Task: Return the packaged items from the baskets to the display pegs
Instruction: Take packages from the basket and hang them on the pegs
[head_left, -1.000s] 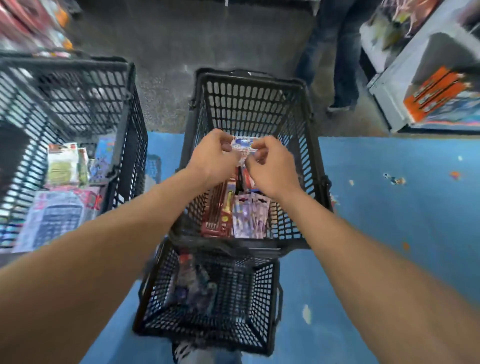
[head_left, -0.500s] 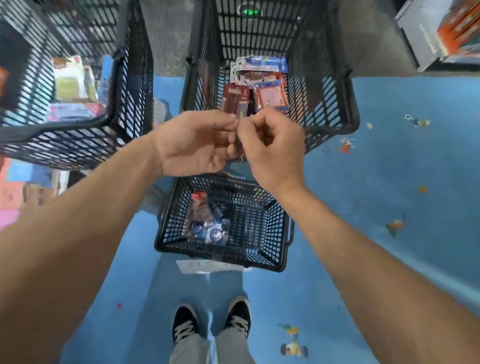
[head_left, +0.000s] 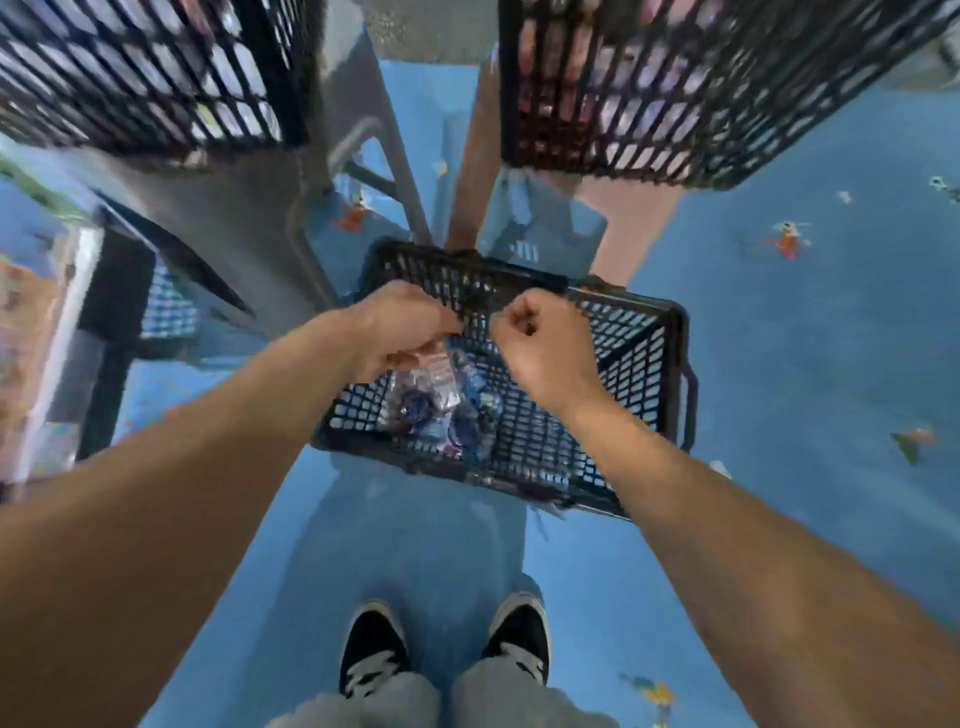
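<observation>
A small black basket (head_left: 670, 358) sits on the blue floor in front of my feet, with several blurred blue and purple packaged items (head_left: 457, 421) in its left half. My left hand (head_left: 405, 332) hovers over the basket's near-left part with its fingers closed on a small pink-and-clear packet (head_left: 437, 365) that hangs below them. My right hand (head_left: 540, 348) is a closed fist just right of it, a small gap apart, with nothing visible in it. No display pegs are in view.
Two large black baskets stand raised at the top, one at the left (head_left: 156, 78) on a grey stand (head_left: 249, 218) and one at the right (head_left: 701, 93) with packages inside. Shelving (head_left: 47, 332) lies at the far left. My shoes (head_left: 447, 649) are just behind the small basket.
The view has tilted further down, so the small basket now lies under my hands. My hands have come apart; the left keeps the packet and the right has closed into a fist.
</observation>
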